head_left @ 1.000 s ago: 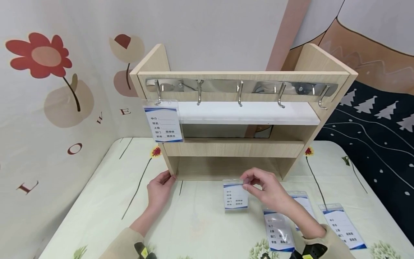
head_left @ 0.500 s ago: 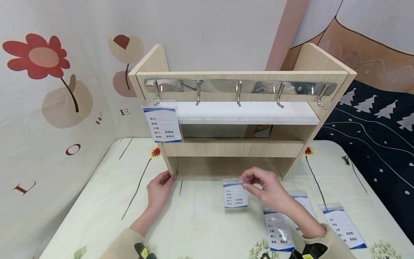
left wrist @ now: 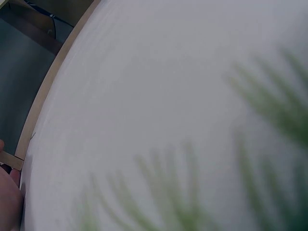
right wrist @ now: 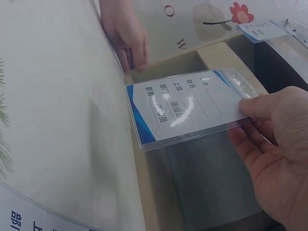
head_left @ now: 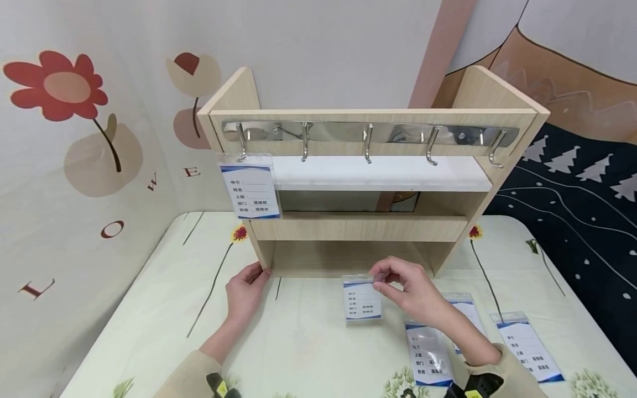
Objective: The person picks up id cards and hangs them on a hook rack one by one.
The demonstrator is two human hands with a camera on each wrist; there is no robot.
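My right hand [head_left: 410, 287] pinches the top edge of a clear-sleeved badge [head_left: 363, 299] between thumb and fingers. In the right wrist view the badge [right wrist: 185, 108] shows blue corners and printed Chinese text. It is held up in front of the lower part of a light wooden shelf [head_left: 358, 228]. At the shelf's lower left corner, my left hand [head_left: 245, 292] grips the bottom of the side panel. Another badge [head_left: 252, 189] hangs from the leftmost of several metal hooks [head_left: 368, 143] on the shelf's front rail.
Three badges lie on the flowered cloth at the right: a near badge [head_left: 429, 355], a partly hidden badge [head_left: 468, 316] behind my right forearm, and a far right badge [head_left: 530, 348]. A white board [head_left: 383, 174] spans the shelf under the hooks. Printed curtains stand behind.
The head view has shifted very slightly. Both hands and the held badge stay where they were.
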